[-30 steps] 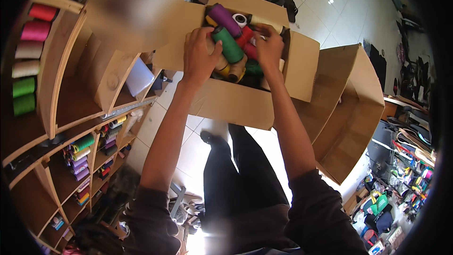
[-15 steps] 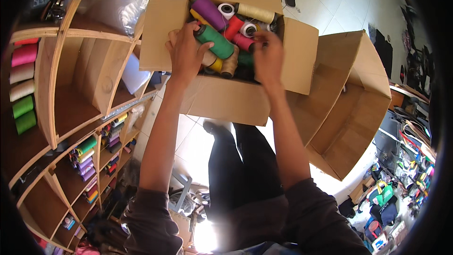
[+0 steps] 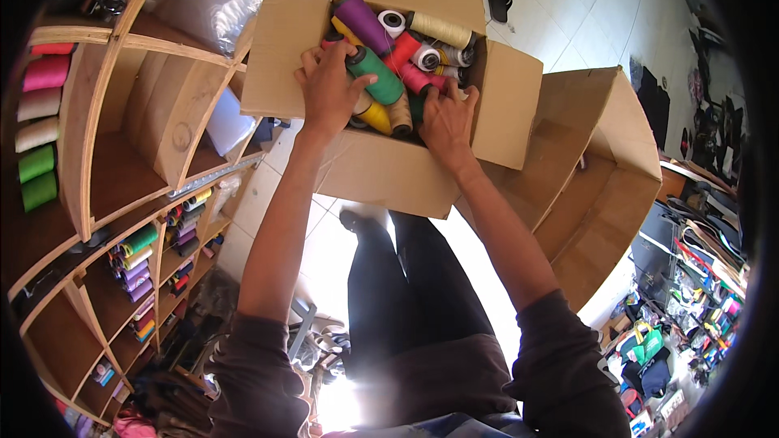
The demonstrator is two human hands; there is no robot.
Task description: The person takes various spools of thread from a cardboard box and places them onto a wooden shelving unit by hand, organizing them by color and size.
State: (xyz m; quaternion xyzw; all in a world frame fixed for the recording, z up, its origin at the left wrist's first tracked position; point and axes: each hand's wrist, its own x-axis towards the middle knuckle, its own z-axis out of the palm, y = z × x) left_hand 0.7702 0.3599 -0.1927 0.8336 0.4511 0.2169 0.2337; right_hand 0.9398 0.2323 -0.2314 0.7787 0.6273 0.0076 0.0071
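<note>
An open cardboard box [image 3: 389, 164] full of large thread spools sits in front of me. My left hand [image 3: 331, 97] is closed round the upper left end of a green thread spool [image 3: 377, 75], thumb on its near side. At the box's near right, my right hand [image 3: 446, 123] reaches in with bent fingers beside a pink thread spool [image 3: 416, 79]; its fingertips and whatever they grip are hidden. Around them lie a purple spool [image 3: 363, 23], a cream spool [image 3: 440, 30], a yellow spool [image 3: 374, 118] and a tan spool [image 3: 400, 113].
Wooden shelves [image 3: 154, 109] with coloured spools line my left. A second open cardboard box [image 3: 596, 195] stands at the right. Mixed goods [image 3: 649, 349] are heaped on the floor at lower right. A clear plastic bag [image 3: 219, 4] lies at upper left.
My right hand has moved down and slightly left, uncovering spools at the box's right side. My left hand stays on the green spool, which has shifted slightly. The view has turned a little.
</note>
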